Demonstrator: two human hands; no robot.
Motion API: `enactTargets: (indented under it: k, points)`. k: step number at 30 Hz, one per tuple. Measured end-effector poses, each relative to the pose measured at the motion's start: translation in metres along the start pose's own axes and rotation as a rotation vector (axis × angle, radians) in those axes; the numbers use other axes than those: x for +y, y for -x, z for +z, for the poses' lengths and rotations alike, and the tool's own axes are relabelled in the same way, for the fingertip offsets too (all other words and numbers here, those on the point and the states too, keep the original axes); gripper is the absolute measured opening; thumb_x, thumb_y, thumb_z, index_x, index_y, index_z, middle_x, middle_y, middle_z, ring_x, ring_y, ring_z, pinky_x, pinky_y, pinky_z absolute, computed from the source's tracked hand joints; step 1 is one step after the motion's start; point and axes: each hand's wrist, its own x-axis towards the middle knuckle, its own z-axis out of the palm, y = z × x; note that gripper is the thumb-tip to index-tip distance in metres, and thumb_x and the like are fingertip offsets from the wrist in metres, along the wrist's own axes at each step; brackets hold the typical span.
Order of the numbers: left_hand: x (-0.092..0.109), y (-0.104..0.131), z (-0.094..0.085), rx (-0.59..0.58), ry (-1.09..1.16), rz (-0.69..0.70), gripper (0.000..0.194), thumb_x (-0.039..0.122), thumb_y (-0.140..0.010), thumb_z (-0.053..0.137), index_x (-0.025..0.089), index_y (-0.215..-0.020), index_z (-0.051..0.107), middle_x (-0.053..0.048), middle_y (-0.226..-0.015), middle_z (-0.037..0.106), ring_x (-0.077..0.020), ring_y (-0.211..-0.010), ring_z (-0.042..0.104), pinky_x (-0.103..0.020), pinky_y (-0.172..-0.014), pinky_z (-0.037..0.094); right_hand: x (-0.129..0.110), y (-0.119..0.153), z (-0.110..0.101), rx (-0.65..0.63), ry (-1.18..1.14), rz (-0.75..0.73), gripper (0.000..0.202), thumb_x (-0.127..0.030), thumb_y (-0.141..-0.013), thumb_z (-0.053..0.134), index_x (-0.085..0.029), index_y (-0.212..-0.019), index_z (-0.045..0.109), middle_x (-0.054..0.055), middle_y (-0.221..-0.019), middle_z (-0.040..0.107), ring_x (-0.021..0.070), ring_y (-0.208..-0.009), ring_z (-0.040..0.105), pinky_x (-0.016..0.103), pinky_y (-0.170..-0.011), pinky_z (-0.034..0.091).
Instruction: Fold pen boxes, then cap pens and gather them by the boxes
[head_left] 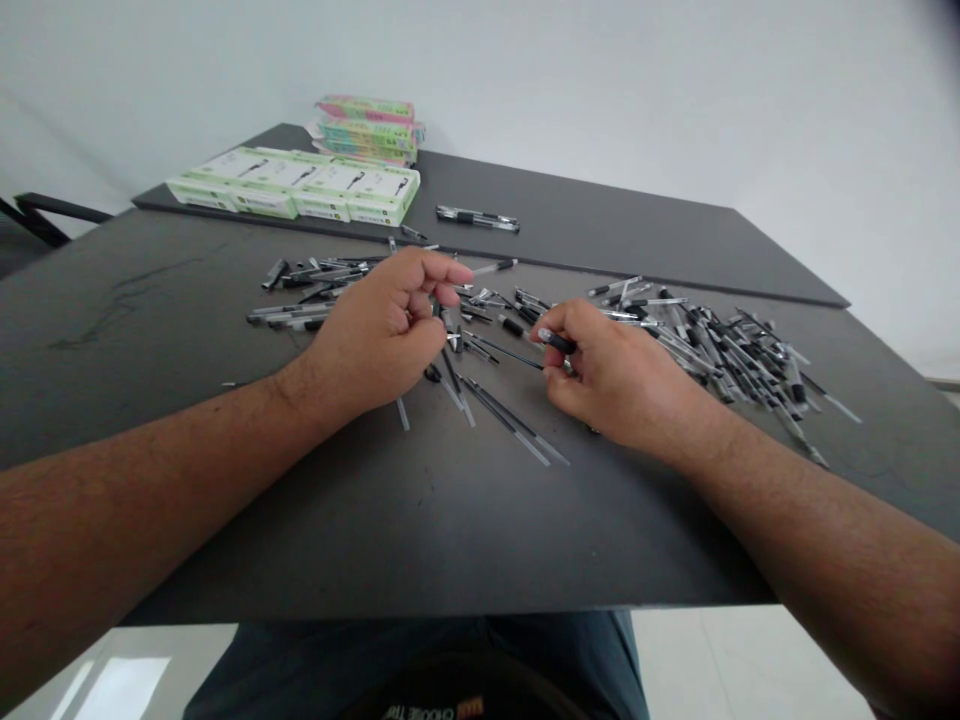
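Observation:
My right hand (611, 375) is closed on a black-gripped pen part (556, 341), its clear end pointing left between thumb and fingers. My left hand (394, 325) hovers over the middle of the table, its fingers curled toward the thumb; a small dark and clear piece shows just below the fingertips, and whether the hand holds it is unclear. Between and below the hands lie several thin ink refills (510, 420) with pale ends. Loose pen parts (322, 285) are spread behind my left hand. A large pile of clear and black pen barrels (739, 355) lies to the right of my right hand.
A raised dark board (600, 225) spans the back of the grey table (375, 540). On it stand green-white pen boxes (300, 185), a stack of pink and green boxes (367, 130) and a few assembled pens (477, 219). Behind is a pale wall.

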Motion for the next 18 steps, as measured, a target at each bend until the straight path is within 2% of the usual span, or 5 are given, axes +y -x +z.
enactTargets:
  k: [3,6,8,12,18]
  points:
    - [-0.002,-0.002,0.002,-0.022,0.122,-0.013,0.055,0.016,-0.076,0.069,0.022,-0.131,0.077,-0.006,-0.112,0.083,-0.0167,-0.072,0.066,-0.033,-0.068,0.052,0.004,0.000,0.000,0.081,-0.121,-0.048,0.044,-0.012,-0.085,0.067,-0.023,-0.127,0.066,0.000,-0.093,0.079,0.0177,-0.068,0.066,0.031,-0.069,0.049]
    - [0.003,-0.002,0.004,-0.091,0.223,-0.065,0.046,0.017,-0.079,0.072,0.020,-0.124,0.078,-0.008,-0.104,0.086,-0.0214,-0.087,0.078,-0.031,-0.072,0.058,0.006,0.000,0.000,0.118,-0.198,-0.060,0.045,-0.010,-0.083,0.066,-0.024,-0.126,0.063,-0.001,-0.092,0.077,0.0158,-0.066,0.063,0.031,-0.067,0.047]
    - [0.009,-0.001,0.005,-0.157,0.281,-0.123,0.039,0.022,-0.084,0.076,0.019,-0.122,0.081,-0.008,-0.101,0.088,-0.0200,-0.081,0.077,-0.029,-0.065,0.058,0.005,0.000,0.000,0.134,-0.233,-0.072,0.044,-0.010,-0.083,0.065,-0.024,-0.125,0.061,-0.002,-0.092,0.076,0.0153,-0.066,0.062,0.031,-0.067,0.047]
    - [0.020,0.002,0.006,-0.261,0.375,-0.196,0.029,0.032,-0.088,0.084,0.020,-0.114,0.086,-0.005,-0.094,0.089,-0.0144,-0.058,0.067,-0.025,-0.050,0.054,0.004,0.001,-0.001,0.129,-0.289,-0.105,0.042,-0.010,-0.083,0.064,-0.024,-0.123,0.059,-0.003,-0.092,0.074,0.0145,-0.067,0.063,0.031,-0.068,0.048]
    - [0.024,0.007,0.009,-0.222,0.427,-0.161,0.017,0.032,-0.092,0.087,0.021,-0.106,0.090,-0.003,-0.080,0.085,-0.0132,-0.054,0.069,-0.023,-0.054,0.060,-0.002,0.003,0.004,0.098,-0.339,-0.121,0.042,-0.009,-0.084,0.065,-0.024,-0.123,0.060,-0.004,-0.091,0.074,0.0139,-0.066,0.063,0.031,-0.068,0.049]
